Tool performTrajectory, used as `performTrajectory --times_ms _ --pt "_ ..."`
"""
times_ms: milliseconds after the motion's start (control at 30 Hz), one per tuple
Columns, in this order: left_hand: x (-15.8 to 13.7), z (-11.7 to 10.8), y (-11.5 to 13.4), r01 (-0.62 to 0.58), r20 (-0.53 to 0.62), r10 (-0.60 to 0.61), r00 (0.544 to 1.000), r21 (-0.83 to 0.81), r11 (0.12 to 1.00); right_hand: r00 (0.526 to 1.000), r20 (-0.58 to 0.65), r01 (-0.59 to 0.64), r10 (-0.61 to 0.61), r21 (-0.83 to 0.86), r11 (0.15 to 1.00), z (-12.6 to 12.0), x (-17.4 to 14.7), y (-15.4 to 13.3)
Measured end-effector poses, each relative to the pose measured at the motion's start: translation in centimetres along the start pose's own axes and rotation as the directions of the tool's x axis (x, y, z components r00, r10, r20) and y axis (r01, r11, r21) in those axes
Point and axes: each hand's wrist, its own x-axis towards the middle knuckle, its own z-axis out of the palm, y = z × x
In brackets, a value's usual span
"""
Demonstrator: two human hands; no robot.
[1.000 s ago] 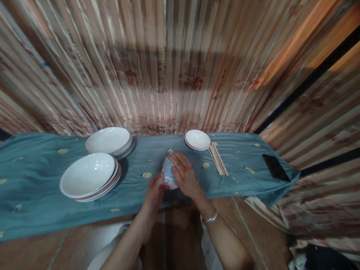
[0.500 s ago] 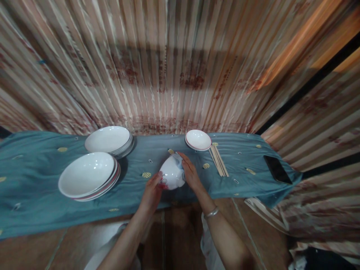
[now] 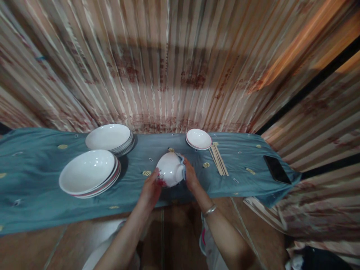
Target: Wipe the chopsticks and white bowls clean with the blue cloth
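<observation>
Nearest me, R wrist w/ a bracelet (image 3: 210, 210). L hand (image 3: 150, 186) grips a white bowl (image 3: 168, 170) by its flowered side; R hand (image 3: 191, 175) has a blue cloth (image 3: 183, 168) pressed to the foot end. Bowl's tipped sideways above the surface (image 3: 253, 183), nr its front edge, prob. so the foot faces the R palm while L steadies it; can't tell if it touches down. To the L, a stack of big bowls (image 3: 87, 172), nested, prob. to save room. R side: phone (image 3: 277, 169), chopsticks (image 3: 218, 159) lying tog. just beside small bowls (image 3: 198, 138). Back L, stacked dishes (image 3: 108, 137); behind all, a curtain (image 3: 180, 67).
</observation>
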Motion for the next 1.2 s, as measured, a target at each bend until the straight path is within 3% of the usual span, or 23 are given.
performTrajectory --times_ms 233,367,767,1200 --pt "0.2 0.0 0.4 0.081 -0.034 -0.085 0.996 -0.101 0.992 0.999 -0.023 -0.026 0.027 0.023 0.999 0.5 -0.4 0.0" --pt "0.1 -0.1 0.7 0.127 -0.032 -0.134 0.99 -0.158 0.979 0.999 -0.023 0.03 -0.031 -0.012 0.999 0.7 -0.9 -0.2" --pt "0.7 -0.8 0.7 0.146 0.093 -0.125 0.988 -0.279 0.949 0.99 -0.13 0.046 -0.061 -0.117 0.992 2.3 -3.3 1.3" --pt "0.0 0.1 1.3 0.096 0.014 -0.096 0.995 -0.286 0.953 0.973 -0.019 0.211 -0.23 -0.326 0.921 3.9 -6.3 -0.3"
